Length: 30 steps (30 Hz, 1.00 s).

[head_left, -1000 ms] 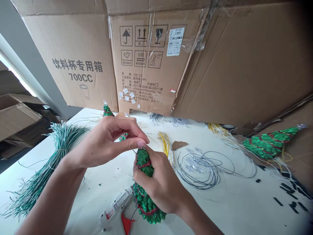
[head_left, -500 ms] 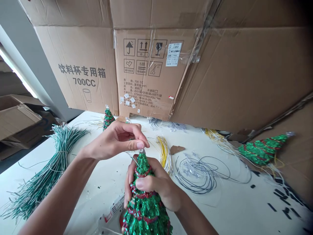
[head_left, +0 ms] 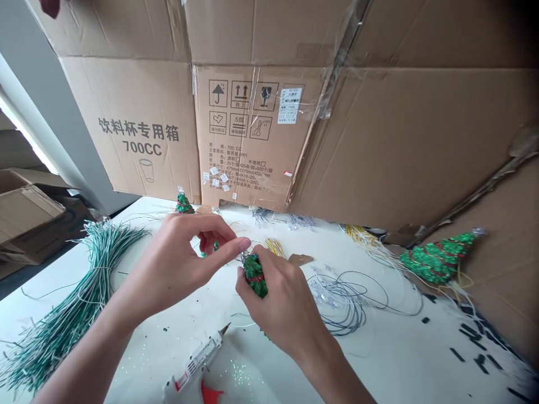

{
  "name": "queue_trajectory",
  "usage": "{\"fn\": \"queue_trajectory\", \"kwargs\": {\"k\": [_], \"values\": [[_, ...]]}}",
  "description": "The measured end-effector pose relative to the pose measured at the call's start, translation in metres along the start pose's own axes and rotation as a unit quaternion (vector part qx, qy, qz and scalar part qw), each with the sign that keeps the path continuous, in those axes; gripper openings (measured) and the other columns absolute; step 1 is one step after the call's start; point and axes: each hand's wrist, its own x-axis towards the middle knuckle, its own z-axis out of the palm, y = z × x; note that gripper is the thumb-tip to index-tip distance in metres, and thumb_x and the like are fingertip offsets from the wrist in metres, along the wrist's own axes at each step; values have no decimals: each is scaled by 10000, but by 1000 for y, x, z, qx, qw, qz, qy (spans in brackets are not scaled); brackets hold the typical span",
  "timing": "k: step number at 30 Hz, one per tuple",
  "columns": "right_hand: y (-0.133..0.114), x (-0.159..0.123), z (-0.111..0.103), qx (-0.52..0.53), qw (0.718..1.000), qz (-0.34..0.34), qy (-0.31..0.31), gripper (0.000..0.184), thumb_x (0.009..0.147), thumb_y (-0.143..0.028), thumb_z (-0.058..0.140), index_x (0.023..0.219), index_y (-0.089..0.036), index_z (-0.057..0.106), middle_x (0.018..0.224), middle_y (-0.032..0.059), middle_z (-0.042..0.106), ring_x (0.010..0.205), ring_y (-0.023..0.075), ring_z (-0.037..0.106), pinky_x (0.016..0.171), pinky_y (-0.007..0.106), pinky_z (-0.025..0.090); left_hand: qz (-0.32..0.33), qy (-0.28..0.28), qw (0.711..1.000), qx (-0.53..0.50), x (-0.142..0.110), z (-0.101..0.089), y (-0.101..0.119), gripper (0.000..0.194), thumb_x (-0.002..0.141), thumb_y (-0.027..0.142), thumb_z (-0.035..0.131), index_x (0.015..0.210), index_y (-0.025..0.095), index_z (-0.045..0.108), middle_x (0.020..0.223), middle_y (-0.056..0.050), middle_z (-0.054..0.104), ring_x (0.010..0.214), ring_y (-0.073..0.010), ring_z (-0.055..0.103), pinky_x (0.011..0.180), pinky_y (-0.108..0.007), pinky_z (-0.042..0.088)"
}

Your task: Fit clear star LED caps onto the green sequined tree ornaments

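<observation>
My right hand point(head_left: 286, 297) is wrapped round a small green tinsel Christmas tree point(head_left: 255, 275) with red garland. Its upper part shows between thumb and fingers; most of the rest is hidden behind the hand. My left hand point(head_left: 197, 252) is closed in a pinch, thumb and finger at the tree's silvery tip point(head_left: 244, 256). Whatever sits in that pinch is too small to make out. On the table below lies a white hot glue gun point(head_left: 200, 356) with a red trigger, its dark nozzle pointing up and right towards the tree.
Green wires point(head_left: 90, 292) lie bundled on the left. To the right are a coil of dark wire point(head_left: 345, 303), yellow-white wires point(head_left: 274, 247) and black strips point(head_left: 471, 336). Another tinsel tree point(head_left: 438, 258) lies far right; one more point(head_left: 184, 203) stands at the back. Cardboard boxes point(head_left: 252, 129) wall the back.
The tree has tipped, so its body no longer fills the lower foreground, and the glue gun shows fully. My right hand has turned with its back up. My left hand stays at the tip.
</observation>
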Motion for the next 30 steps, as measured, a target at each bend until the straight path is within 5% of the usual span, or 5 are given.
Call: {"fn": "queue_trajectory", "kwargs": {"k": [8,19,24,30], "values": [[1,-1,-7,-165,979,-91,79,90,970,-150,504,952,-206,571,788,47,646,715,263,633,666,390,435,-32,-49,997,-58,-9,1,1,154,975,369,802,854,275,813,720,48,723,668,-119,593,609,-236,474],[3,-7,-11,-131,985,-94,57,104,967,-133,532,909,-219,535,742,17,599,673,229,560,665,364,415,-40,-137,975,-169,-1,3,-5,248,1020,366,758,835,201,771,754,13,692,724,-113,566,671,-220,467],[-2,-10,-10,-49,997,-62,-3,94,979,-147,534,912,-213,531,770,22,603,701,219,569,644,345,411,-40,-173,963,-205,-1,-4,-11,207,1012,343,779,868,194,776,803,1,712,755,-117,582,699,-227,471],[-8,-9,-27,113,980,33,-162,75,969,-230,565,1034,-211,596,855,20,633,778,220,582,714,368,448,-49,-233,932,-274,6,-6,-18,280,962,348,838,796,148,736,714,8,633,689,-102,494,622,-213,419]]}}
